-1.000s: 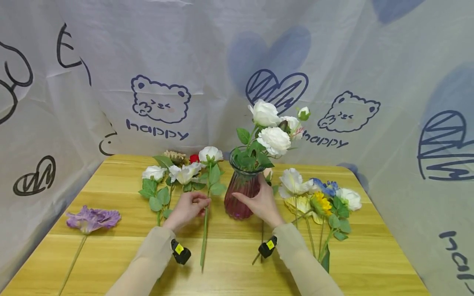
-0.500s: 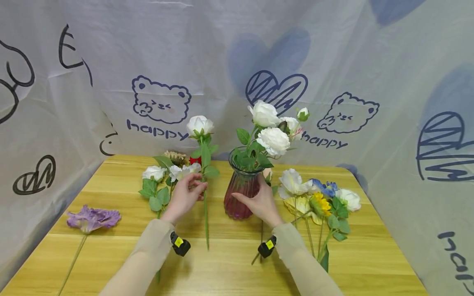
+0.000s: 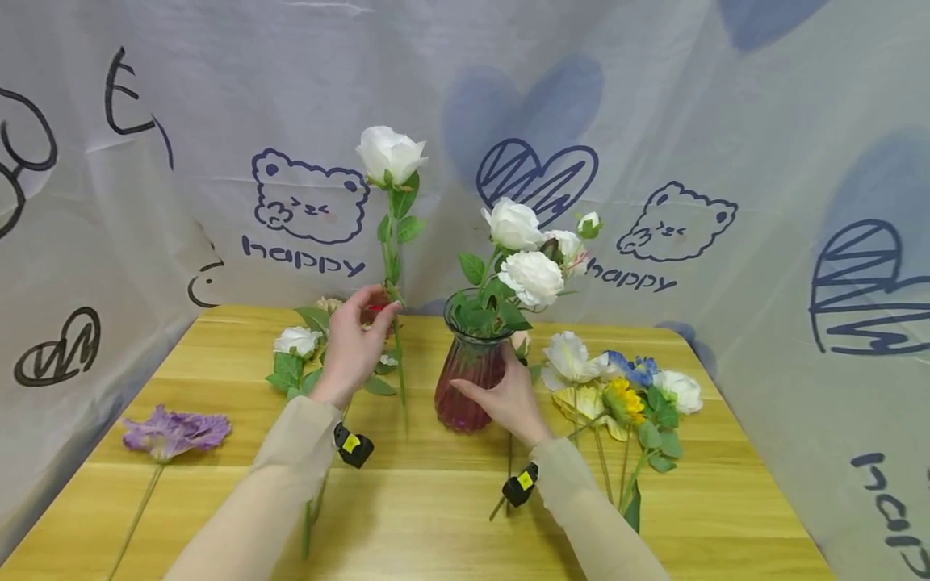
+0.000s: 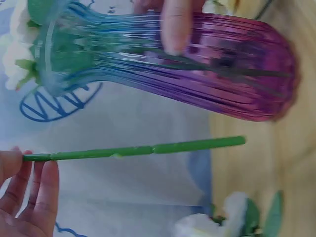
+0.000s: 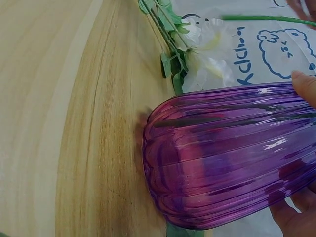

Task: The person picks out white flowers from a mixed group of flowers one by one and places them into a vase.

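Note:
A long-stemmed white rose (image 3: 391, 155) stands upright in the air, its green stem (image 4: 148, 149) pinched between the thumb and fingers of my left hand (image 3: 358, 343). The stem's lower end hangs free to the left of a ribbed glass vase (image 3: 465, 387), which shades from bluish at the neck to purple-pink at the base. My right hand (image 3: 508, 395) grips the vase from its right side, thumb across the front, the other fingers mostly hidden behind. Several white flowers (image 3: 532, 277) with green leaves rise from the vase mouth, and their stems show through the glass.
On the wooden table (image 3: 407, 516), a purple flower (image 3: 177, 432) lies at the left. White flowers (image 3: 296, 341) and leaves lie behind my left hand. To the right are a yellow sunflower (image 3: 625, 401), a blue flower (image 3: 634, 368) and more white blooms. A printed cloth (image 3: 421, 48) hangs behind.
My left hand has lifted the white rose off the table and raised it upright, its bloom now higher than those in the vase. My right hand has stayed on the vase.

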